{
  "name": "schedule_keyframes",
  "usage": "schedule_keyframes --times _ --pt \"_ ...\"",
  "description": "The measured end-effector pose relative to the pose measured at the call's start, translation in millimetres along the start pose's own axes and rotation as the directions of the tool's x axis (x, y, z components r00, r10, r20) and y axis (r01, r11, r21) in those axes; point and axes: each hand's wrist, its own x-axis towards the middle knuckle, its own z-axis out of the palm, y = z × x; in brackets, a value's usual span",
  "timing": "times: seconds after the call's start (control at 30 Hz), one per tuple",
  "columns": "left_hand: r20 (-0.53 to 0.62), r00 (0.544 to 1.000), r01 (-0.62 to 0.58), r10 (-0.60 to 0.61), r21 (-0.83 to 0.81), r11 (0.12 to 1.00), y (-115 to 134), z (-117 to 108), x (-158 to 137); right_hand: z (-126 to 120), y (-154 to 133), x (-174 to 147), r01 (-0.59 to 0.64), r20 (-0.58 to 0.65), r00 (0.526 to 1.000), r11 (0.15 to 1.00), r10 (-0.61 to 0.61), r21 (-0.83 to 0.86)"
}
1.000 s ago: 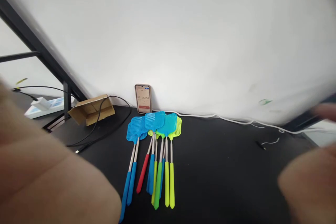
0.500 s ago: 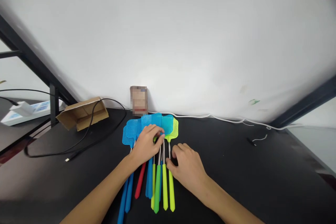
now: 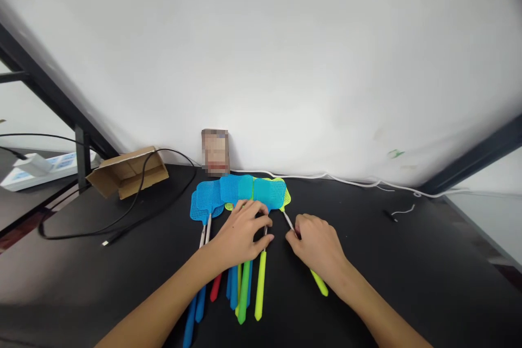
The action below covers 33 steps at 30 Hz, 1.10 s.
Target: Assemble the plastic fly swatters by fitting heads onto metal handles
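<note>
Several fly swatters lie fanned on the black table, with mesh heads at the far end and handles towards me. My left hand [image 3: 244, 231] curls over the middle of the bunch, thumb and fingers around the metal rod of a yellow-handled fly swatter [image 3: 260, 288]. Just beyond its fingers is a blue swatter head [image 3: 269, 192]. My right hand [image 3: 318, 239] is closed on the rod of another yellow-handled fly swatter [image 3: 318, 283], slanted out to the right. Also in the bunch are a green handle [image 3: 243, 299], a red handle [image 3: 216, 287] and several blue ones [image 3: 190, 321].
An open cardboard box [image 3: 130, 171] and a black cable [image 3: 122, 223] are on the left. A small box [image 3: 215, 152], its front blurred, stands against the white wall. A white cord [image 3: 310, 176] runs along the table's back edge. A short cable [image 3: 391, 216] lies at right.
The rightmost yellow-handled swatter has swung out to the right in my right hand. My left hand has moved right and nearer me, and a blue head has shifted right.
</note>
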Motion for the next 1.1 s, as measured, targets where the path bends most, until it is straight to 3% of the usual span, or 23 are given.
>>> schedule_keyframes --times 0.33,0.5,0.6,0.7,0.83,0.93,1.0,1.1 --pt "-0.036 0.994 0.106 -0.102 0.113 0.988 -3 4 1 -21 36 -3 0.039 0.136 0.990 0.993 -0.023 -0.115" --pt "-0.062 0.996 0.075 -0.069 0.114 0.991 -2 5 1 -24 34 -3 -0.030 0.076 0.996 0.997 0.036 -0.073" --pt "-0.098 0.993 0.061 -0.058 0.033 0.998 3 3 2 -23 32 -2 -0.047 0.057 0.997 0.998 0.049 -0.042" --pt "-0.105 0.985 0.115 -0.134 -0.176 0.978 12 0 9 -24 32 0 -0.078 0.048 0.996 0.997 0.077 0.005" --pt "-0.042 0.961 0.217 -0.272 -0.491 0.844 28 2 26 -28 31 0 -0.101 0.043 0.995 0.965 0.093 0.243" --pt "0.074 0.931 0.297 -0.357 -0.722 0.625 37 14 39 -26 25 -5 -0.076 0.044 0.997 0.881 0.062 0.468" --pt "0.121 0.907 0.321 -0.403 -0.819 0.476 42 23 44 -22 17 -10 -0.034 0.004 0.999 0.826 0.038 0.562" --pt "0.108 0.899 0.288 -0.425 -0.876 0.386 45 31 42 -13 4 -20 0.056 -0.119 0.993 0.790 0.022 0.611"
